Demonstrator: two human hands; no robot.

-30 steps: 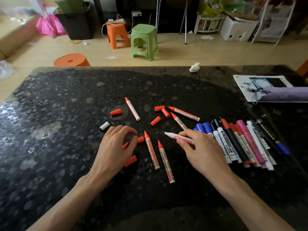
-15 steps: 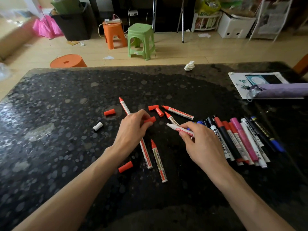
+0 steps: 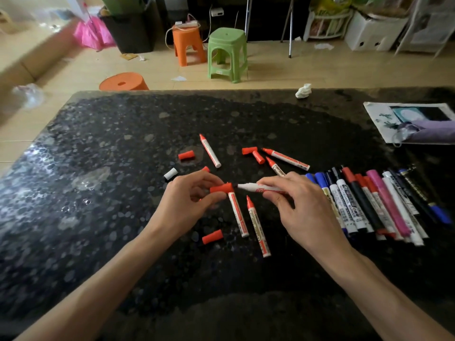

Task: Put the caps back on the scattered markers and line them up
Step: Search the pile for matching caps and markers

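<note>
My left hand (image 3: 188, 201) pinches a red cap (image 3: 221, 188), its open end facing right. My right hand (image 3: 299, 205) grips an uncapped white-tipped marker (image 3: 256, 187), tip pointing left, a small gap from the cap. Under them lie two uncapped red markers (image 3: 237, 215) (image 3: 258, 230). More uncapped red markers lie at the back (image 3: 209, 150) (image 3: 286, 158) (image 3: 273, 165). Loose red caps (image 3: 186, 155) (image 3: 249, 150) (image 3: 258, 156) (image 3: 212, 236) and a white cap (image 3: 170, 173) are scattered about. A row of capped markers (image 3: 369, 203) lies to the right.
The black speckled table (image 3: 98, 193) carries a crumpled tissue (image 3: 303, 91) at its far edge and a picture sheet (image 3: 384, 119) with a purple pouch (image 3: 433, 131) at the back right. Plastic stools (image 3: 227, 54) stand on the floor beyond.
My left hand picked up a red cap and brought it right, level with the marker tip. My right hand lifted the white-tipped marker slightly toward it.
</note>
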